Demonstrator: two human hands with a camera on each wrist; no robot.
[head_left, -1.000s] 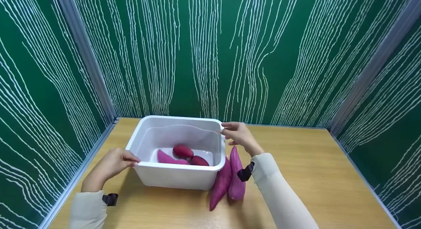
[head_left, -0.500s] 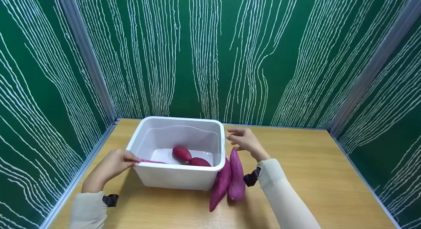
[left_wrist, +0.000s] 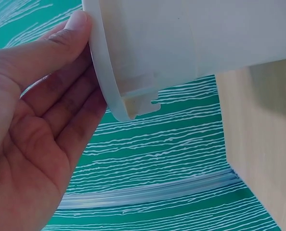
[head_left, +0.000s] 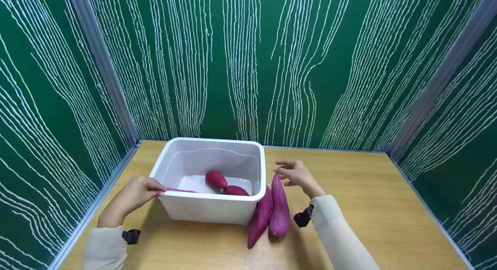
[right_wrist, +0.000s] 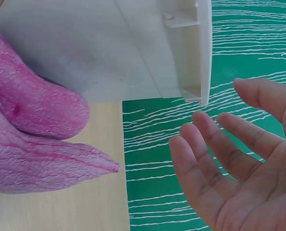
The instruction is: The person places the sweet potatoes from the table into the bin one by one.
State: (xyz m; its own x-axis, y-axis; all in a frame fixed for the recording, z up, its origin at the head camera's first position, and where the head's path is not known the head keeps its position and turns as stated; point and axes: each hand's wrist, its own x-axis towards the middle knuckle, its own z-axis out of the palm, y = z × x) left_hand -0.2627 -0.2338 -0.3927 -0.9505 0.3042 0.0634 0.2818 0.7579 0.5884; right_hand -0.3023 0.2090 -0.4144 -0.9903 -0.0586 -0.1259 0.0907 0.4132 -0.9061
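Observation:
A white plastic bin (head_left: pixel 209 210) stands on the table. My left hand (head_left: pixel 134 198) grips its near left corner, and in the left wrist view the thumb (left_wrist: pixel 78 24) lies on the rim with the fingers under it. Inside are two dark red sweet potatoes (head_left: pixel 216 179) and a pink strip of another one (head_left: pixel 181 191), mostly hidden behind the near wall. Against the bin's right side lies a purple sweet potato (head_left: pixel 261 217), with a longer ridged one (head_left: pixel 280 208) beside it. My right hand (head_left: pixel 298 176) hovers near that one's far tip, fingers loose and apart from it in the right wrist view.
The wooden table (head_left: pixel 349 192) extends to the right of the bin. Green panels with wavy white lines (head_left: pixel 240 68) enclose it at the back and both sides, joined by grey metal posts (head_left: pixel 103 64).
My right hand has left the bin's right rim and moved right and nearer. The pink sweet potato inside has slid left, almost out of sight. My left hand stays at its corner.

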